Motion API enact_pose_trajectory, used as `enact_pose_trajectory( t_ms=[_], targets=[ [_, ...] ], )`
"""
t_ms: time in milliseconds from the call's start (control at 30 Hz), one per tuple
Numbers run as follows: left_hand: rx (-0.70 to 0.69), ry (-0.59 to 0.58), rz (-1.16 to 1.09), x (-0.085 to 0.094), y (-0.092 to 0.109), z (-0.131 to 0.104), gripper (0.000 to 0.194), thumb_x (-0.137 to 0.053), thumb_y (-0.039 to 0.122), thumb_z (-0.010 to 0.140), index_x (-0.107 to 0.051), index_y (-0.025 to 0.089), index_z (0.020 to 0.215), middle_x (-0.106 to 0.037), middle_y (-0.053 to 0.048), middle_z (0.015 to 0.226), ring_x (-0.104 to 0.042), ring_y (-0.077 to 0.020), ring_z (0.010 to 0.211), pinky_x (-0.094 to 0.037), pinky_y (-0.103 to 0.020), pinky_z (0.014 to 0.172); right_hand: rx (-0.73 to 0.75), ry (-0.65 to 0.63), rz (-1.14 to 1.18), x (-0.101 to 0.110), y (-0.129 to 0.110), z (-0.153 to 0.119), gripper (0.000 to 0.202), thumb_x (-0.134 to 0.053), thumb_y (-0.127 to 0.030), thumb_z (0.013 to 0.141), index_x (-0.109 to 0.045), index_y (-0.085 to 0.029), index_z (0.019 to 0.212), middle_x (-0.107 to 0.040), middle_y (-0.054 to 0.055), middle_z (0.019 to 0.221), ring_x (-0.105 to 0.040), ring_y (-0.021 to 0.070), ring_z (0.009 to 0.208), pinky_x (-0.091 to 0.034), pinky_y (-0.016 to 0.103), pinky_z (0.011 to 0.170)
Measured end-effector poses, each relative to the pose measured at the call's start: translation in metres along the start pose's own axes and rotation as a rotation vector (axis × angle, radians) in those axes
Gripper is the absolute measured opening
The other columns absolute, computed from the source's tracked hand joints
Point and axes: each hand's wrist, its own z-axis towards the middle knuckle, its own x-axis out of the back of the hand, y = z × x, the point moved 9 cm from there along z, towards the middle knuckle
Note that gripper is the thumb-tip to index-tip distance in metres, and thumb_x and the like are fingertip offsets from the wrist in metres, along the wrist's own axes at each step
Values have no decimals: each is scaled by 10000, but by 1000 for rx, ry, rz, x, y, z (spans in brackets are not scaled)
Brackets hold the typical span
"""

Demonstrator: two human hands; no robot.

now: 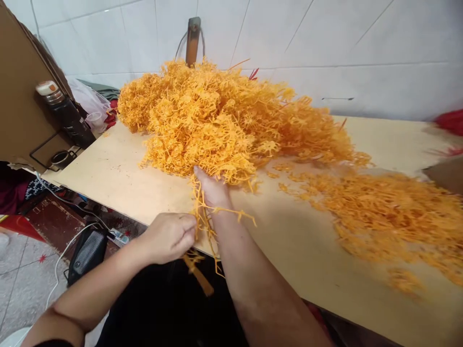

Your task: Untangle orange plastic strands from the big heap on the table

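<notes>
Orange plastic sprig heap (224,115): tangled, loose, piled at 12 o'clock. Thin sprig bundle (202,217): orange strands hanging down at centre, trailing toward 6 o'clock. Scattered sprigs (390,217) spread flat, blurred, toward 3 o'clock.

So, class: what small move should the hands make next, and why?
Probably draw the right hand back from the orange pile, pulling a few sprigs free: its fingers reach into the pile's edge, and the left hand grips a bundle of sprigs beside it.
</notes>
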Motion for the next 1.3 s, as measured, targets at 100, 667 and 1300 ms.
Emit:
enact_pose_trajectory(
  t_ms=[100, 667, 1300],
  targets=[
    [86, 217, -239, 37, -11, -1, 195, -339, 257, 837, -440, 170, 694, -487, 5, 633, -452, -90, 591, -387, -225, 575, -115, -47, 83, -6, 1, -5, 382, -663, -336, 632, -618, -186, 980, -631, 64, 1103, -553, 225, 1087, -420, 421, 973],
    [254, 365, 328, 79, -57, 85, 220, -386, 357, 838, -491, 163, 836, -546, -76, 817, -509, -183, 752, -391, -332, 716, -2, -170, 63, -19, -6, -11, 503, -621, -312, 669, -529, -250, 1160, -536, 16, 1256, -502, 181, 1148, -341, 421, 1034],
    [276, 254, -465, 50, -74, 76, 113, -388, 117, 735, -415, 158, 633, -418, 42, 590, -390, -59, 546, -335, -206, 555, 6, -268, 56, -24, -11, -14, 424, -616, -317, 688, -580, -251, 1105, -605, 5, 1151, -516, 174, 1129, -339, 404, 1050]
  ],
)
